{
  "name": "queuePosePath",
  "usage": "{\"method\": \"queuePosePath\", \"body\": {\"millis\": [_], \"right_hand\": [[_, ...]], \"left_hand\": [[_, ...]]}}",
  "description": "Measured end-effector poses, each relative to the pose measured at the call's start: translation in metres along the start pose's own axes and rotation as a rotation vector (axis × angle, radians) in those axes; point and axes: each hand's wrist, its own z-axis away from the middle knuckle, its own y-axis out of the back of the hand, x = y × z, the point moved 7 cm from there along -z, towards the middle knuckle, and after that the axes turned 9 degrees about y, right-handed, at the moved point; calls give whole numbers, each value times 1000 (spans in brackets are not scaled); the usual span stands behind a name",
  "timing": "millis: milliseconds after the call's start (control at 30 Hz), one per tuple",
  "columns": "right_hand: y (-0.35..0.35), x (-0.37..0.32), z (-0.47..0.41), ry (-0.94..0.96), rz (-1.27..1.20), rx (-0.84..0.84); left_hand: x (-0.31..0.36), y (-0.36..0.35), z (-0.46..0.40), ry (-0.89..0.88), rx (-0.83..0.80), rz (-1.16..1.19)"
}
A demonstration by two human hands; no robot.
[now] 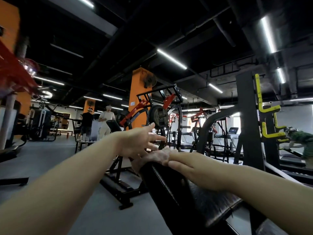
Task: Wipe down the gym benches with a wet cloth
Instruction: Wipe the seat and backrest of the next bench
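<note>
A black padded bench [191,199] slopes up in front of me, its top end near the middle of the view. A pale pinkish cloth [157,156] is draped over that top end. My right hand [184,165] lies on the cloth and pad and presses it down; its fingers are partly hidden in the cloth. My left hand [140,143] hovers just left of the cloth and above it, fingers spread and straight, holding nothing.
The bench's black steel base [118,185] stands on the grey floor at lower left. A plate-loaded machine [159,116] rises behind the bench. A rack with yellow hooks [264,116] stands at right. Two people stand at the back left, and another bends at far right.
</note>
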Motion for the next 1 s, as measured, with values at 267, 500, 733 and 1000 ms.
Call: {"method": "queuePosePath", "body": {"millis": [267,500,733,1000], "right_hand": [[-3,38,18,-113,33,-68],[-4,60,19,-221,67,-146],[-5,58,10,-278,61,-154],[-8,31,-8,-239,100,-154]], "left_hand": [[16,-23,-27,108,-266,-190],[22,-35,-64,100,-268,-242],[14,-29,-58,67,-210,-123],[-24,-13,-38,49,-222,164]]}}
